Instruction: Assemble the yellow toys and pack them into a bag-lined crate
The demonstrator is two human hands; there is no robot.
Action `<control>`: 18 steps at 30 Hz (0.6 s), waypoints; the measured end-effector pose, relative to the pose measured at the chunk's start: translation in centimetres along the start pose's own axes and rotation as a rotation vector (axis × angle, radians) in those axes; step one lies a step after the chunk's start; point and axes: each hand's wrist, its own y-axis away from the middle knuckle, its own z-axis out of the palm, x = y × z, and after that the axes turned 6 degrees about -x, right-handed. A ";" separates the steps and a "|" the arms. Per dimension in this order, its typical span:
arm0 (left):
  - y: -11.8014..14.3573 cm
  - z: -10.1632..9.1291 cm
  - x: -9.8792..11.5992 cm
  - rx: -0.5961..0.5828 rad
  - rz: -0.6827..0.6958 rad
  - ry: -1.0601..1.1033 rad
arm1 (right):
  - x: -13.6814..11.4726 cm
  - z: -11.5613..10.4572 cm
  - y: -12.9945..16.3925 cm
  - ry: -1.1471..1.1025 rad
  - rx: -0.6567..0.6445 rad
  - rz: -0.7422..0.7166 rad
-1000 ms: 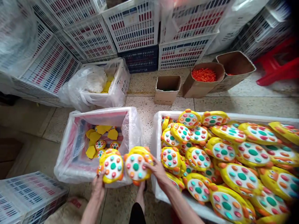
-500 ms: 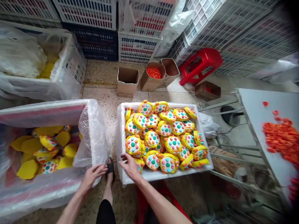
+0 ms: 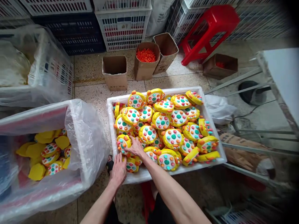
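Observation:
A white, plastic-lined crate [image 3: 149, 178] in front of me is heaped with yellow animal-shaped toys [image 3: 173, 138], their white faces dotted with coloured buttons. At its near left corner, my right hand [image 3: 135, 147] grips one yellow button toy [image 3: 123, 141] from the right, thumb and fingers bent round it. My left hand [image 3: 119, 170] reaches over the rim, its bent fingers against that toy's near side; the fingertips are partly hidden. On the left, a second lined crate [image 3: 77, 140] holds more of these toys, several with plain yellow backs up.
Beyond the crate stand open cardboard boxes [image 3: 115, 82], one with small orange pieces [image 3: 146, 55]. A red stool [image 3: 210, 28] is behind them. Slatted crates [image 3: 123, 29] are stacked at the back. On the right is a metal-framed table [image 3: 285, 71].
Both hands have moved from the crate's left edge onto a toy in the near left corner. That toy now sits tilted in their grasp. My view has shifted down and closer.

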 end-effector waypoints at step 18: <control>5.8 -2.6 -1.9 0.009 0.025 0.392 | 2.8 -9.1 11.4 -0.613 0.201 0.198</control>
